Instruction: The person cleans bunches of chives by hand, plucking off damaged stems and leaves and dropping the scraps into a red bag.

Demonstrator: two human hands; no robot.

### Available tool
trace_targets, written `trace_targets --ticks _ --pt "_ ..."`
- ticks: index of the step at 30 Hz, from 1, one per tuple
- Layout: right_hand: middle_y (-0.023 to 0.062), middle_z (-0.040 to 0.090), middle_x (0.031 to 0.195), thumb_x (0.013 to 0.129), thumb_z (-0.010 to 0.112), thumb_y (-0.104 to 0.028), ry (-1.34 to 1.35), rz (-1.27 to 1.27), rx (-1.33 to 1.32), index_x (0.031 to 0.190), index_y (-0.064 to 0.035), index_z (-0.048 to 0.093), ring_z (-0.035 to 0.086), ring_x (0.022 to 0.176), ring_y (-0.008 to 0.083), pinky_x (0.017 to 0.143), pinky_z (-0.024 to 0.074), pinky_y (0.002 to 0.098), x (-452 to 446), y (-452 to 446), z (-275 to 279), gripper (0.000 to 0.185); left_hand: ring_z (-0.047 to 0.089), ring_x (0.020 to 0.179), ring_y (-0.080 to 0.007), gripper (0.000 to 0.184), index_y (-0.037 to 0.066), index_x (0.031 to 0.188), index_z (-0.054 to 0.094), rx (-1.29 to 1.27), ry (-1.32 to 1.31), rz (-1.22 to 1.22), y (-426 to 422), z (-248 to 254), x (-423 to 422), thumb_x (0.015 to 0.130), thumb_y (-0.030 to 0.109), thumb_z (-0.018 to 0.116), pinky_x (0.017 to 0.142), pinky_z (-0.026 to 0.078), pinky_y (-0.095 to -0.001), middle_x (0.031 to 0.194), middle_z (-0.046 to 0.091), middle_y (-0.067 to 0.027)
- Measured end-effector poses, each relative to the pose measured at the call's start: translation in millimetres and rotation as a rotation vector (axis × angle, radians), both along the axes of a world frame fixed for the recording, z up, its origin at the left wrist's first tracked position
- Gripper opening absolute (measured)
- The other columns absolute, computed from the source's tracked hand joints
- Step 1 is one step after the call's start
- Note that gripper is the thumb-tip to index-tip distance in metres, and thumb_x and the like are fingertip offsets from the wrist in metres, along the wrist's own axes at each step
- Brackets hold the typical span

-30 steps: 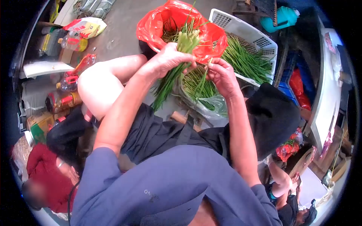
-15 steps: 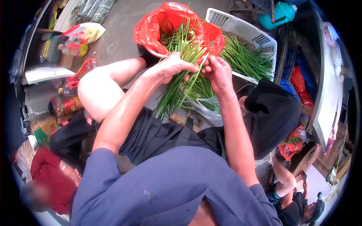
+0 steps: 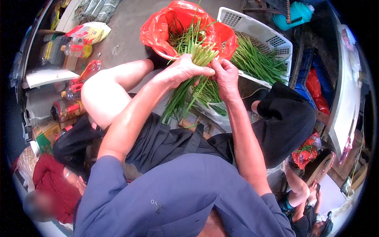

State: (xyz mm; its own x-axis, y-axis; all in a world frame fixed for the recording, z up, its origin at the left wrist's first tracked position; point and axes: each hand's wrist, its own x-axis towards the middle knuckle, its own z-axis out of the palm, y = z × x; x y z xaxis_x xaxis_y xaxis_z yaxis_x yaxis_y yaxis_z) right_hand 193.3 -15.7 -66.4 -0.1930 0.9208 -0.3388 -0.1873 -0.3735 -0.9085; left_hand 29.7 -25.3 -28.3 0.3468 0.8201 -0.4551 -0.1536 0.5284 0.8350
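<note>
My left hand [image 3: 183,72] is wrapped round a bunch of green chives [image 3: 204,54], its pale cut ends up and its leaves hanging below the fist. My right hand [image 3: 227,77] is beside it, thumb and forefinger pinched at a pale chive stalk end close to my left thumb. Just beyond the hands stands a bucket lined with a red plastic bag [image 3: 154,31], holding loose chive scraps. More chives [image 3: 209,93] lie on clear plastic below my hands, partly hidden by them.
A white plastic basket [image 3: 233,17] with more chives [image 3: 256,59] stands at the far right. A teal jug [image 3: 294,15] is behind it. Bottles [image 3: 77,48] and shelving line the left. One person in a red top [image 3: 53,177] sits at left, another person [image 3: 304,213] at lower right.
My right hand has moved slightly left and closer to the left thumb. The chive stalk that stretched between the hands no longer shows along its length.
</note>
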Motion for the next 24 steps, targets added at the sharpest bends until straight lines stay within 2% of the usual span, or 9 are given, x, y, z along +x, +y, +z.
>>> trace_targets --ticks 2,6,15,19,20,24 --pt "0.0005 0.060 0.063 0.090 0.064 -0.021 -0.097 -0.040 0.097 0.075 -0.0025 0.062 0.054 0.055 0.0072 0.050 0.0435 0.0223 -2.5 -1.0 -5.8 0.024 0.055 0.057 -0.0102 0.023 0.004 0.092 0.061 0.089 0.191 0.016 -3.0 7.5 4.3 0.074 0.012 0.072 0.047 0.042 -0.0239 0.073 0.061 -0.0021" --pt "0.0015 0.060 0.063 0.091 0.062 -0.020 -0.108 -0.036 0.085 0.076 -0.0011 0.062 0.055 0.056 0.0073 0.050 0.0439 0.0234 -4.3 -2.7 -8.4 0.024 0.056 0.057 -0.0110 0.020 0.004 0.090 0.061 0.046 0.186 -0.001 -1.3 8.3 4.5 0.073 0.011 0.070 0.047 0.042 -0.0234 0.071 0.062 -0.0029" --pt "0.0015 0.057 0.062 0.096 0.054 -0.027 -0.080 -0.107 0.063 0.076 -0.0011 0.061 0.050 0.051 0.0071 0.048 0.0433 0.0233 -8.9 -3.3 -1.6 0.033 0.056 0.054 -0.0091 0.015 0.001 0.090 0.063 -0.096 -0.011 -0.018 3.2 3.5 -3.0 0.078 0.010 0.064 0.044 0.041 -0.0207 0.068 0.064 -0.0062" --pt "0.0042 0.059 0.070 0.097 0.051 -0.026 -0.011 -0.292 -0.055 0.079 -0.0016 0.058 0.051 0.051 0.0083 0.049 0.0470 0.0238 -1.1 4.7 -12.4 0.031 0.053 0.048 -0.0088 0.015 0.002 0.091 0.063 -0.109 -0.014 -0.003 2.7 4.8 -6.0 0.079 0.011 0.065 0.044 0.041 -0.0203 0.067 0.064 -0.0068" --pt "0.0056 0.060 0.072 0.097 0.050 -0.027 -0.007 -0.297 -0.054 0.085 -0.0004 0.059 0.053 0.051 0.0092 0.050 0.0486 0.0242 3.8 7.4 -14.6 0.031 0.052 0.047 -0.0089 0.015 0.002 0.091 0.063 -0.138 -0.006 -0.011 3.5 2.3 -7.5 0.079 0.012 0.065 0.043 0.041 -0.0203 0.068 0.064 -0.0070" --pt "0.0071 0.062 0.075 0.097 0.053 -0.030 0.085 -0.280 -0.032 0.089 0.0006 0.061 0.054 0.053 0.0090 0.051 0.0479 0.0234 3.2 8.5 -11.3 0.033 0.052 0.046 -0.0090 0.015 0.002 0.092 0.064 -0.161 0.005 0.006 5.6 0.8 -6.4 0.080 0.011 0.064 0.042 0.041 -0.0206 0.068 0.065 -0.0075"
